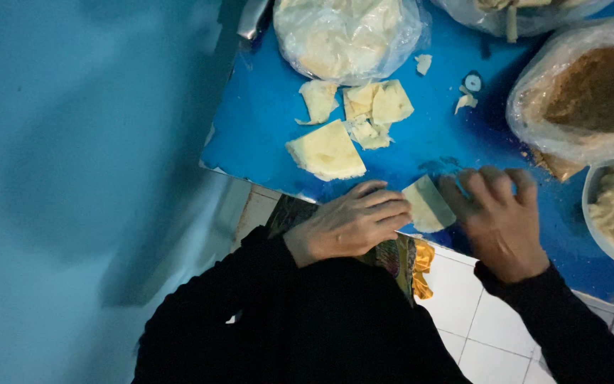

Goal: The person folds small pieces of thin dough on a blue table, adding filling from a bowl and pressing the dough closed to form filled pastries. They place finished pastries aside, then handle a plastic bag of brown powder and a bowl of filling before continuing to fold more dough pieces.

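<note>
At the near edge of the blue bench (264, 135), a small pale wrapper piece (428, 205) lies between my two hands. My left hand (349, 226) rests half-curled with its fingertips touching the piece's left edge, gripping nothing. My right hand (499, 220) lies beside its right edge, fingers bent; whether it pinches the piece I cannot tell.

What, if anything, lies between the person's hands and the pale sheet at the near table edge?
Nothing visible does. The left hand and right hand already touch the pale sheet from either side on the blue table; the other cut pieces lie farther back.
</note>
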A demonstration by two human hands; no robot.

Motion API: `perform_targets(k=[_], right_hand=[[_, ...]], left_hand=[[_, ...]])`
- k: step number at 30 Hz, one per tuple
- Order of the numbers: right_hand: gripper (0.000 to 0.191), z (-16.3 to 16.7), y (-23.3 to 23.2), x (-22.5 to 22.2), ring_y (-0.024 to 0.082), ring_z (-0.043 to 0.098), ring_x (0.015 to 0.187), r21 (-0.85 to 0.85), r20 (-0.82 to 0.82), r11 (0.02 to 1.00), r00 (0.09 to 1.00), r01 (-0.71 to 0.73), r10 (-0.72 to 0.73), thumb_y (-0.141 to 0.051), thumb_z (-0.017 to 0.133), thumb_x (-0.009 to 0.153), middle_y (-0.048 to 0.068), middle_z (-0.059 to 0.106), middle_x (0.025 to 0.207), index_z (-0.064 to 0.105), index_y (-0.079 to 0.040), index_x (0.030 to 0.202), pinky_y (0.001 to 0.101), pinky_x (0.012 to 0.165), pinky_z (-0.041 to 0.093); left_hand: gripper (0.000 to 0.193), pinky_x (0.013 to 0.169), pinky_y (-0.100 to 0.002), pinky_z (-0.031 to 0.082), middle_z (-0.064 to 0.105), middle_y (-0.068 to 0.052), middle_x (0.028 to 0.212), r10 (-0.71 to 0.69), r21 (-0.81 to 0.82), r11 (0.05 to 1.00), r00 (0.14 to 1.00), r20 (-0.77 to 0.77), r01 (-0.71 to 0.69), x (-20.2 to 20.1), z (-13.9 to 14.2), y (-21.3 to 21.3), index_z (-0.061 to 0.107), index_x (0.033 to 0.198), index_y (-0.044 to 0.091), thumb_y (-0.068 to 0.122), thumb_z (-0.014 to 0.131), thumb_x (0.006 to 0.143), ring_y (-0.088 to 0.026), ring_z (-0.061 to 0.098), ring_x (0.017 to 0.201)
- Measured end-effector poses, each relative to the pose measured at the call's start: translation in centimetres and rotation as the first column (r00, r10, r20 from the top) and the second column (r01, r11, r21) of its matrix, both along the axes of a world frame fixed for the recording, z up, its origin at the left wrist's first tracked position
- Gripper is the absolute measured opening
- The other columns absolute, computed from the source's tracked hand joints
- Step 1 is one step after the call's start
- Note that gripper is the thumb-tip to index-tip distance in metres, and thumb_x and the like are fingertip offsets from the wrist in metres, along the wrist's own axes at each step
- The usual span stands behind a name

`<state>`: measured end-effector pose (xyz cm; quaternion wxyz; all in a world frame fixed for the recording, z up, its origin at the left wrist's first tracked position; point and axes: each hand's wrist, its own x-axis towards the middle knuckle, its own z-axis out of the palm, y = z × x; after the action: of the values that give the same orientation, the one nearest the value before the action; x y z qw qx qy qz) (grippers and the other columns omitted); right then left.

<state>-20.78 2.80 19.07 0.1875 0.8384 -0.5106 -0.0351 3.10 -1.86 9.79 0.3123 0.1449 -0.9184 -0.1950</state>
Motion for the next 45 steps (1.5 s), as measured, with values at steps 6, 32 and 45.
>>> perform_targets(k=[6, 32, 45], right_hand=[[0.059, -0.7, 0.6, 0.2, 0.026, 0.054, 0.112, 0.03, 0.097, 0.999, 0.995, -0.021, 0.018, -0.009, 0.064, 0.093, 0.003, 0.058, 0.115, 0.062, -0.027, 0.148, 0.0465, 0.106, 0.037], [0.015, 3.2, -4.5, -9.9, 0.025, 0.066, 0.112, -0.179, 0.114, 0.96, 0.974, 0.214, -0.196, -0.005, 0.071, 0.102, 0.011, 0.069, 0.117, 0.068, -0.007, 0.116, 0.0353, 0.099, 0.053], [0.025, 3.0, -11.4, -9.2, 0.026, 0.074, 0.086, -0.112, -0.082, 0.937, 0.937, 0.33, -0.34, -0.02, 0.075, 0.097, 0.014, 0.074, 0.097, 0.069, -0.007, 0.118, 0.0367, 0.073, 0.059]], left_hand=[[0.036, 0.117, -0.046, 0.039, 0.061, -0.005, 0.129, 0.001, 0.005, 1.0, 1.0, 0.01, -0.001, -0.1, 0.1, -0.1, 0.065, 0.123, 0.008, 0.023, 0.077, 0.092, -0.022, 0.054, 0.132], [0.034, 0.117, -0.045, 0.041, 0.065, -0.004, 0.128, -0.008, 0.008, 1.0, 1.0, -0.026, 0.008, -0.2, -0.4, 0.0, 0.067, 0.122, 0.007, 0.022, 0.078, 0.092, -0.022, 0.056, 0.131], [0.027, 0.099, -0.04, 0.054, 0.063, -0.011, 0.128, 0.135, 0.172, 0.979, 0.979, -0.149, -0.109, 0.6, 0.8, 0.3, 0.065, 0.118, 0.002, 0.012, 0.074, 0.095, -0.029, 0.062, 0.118]])
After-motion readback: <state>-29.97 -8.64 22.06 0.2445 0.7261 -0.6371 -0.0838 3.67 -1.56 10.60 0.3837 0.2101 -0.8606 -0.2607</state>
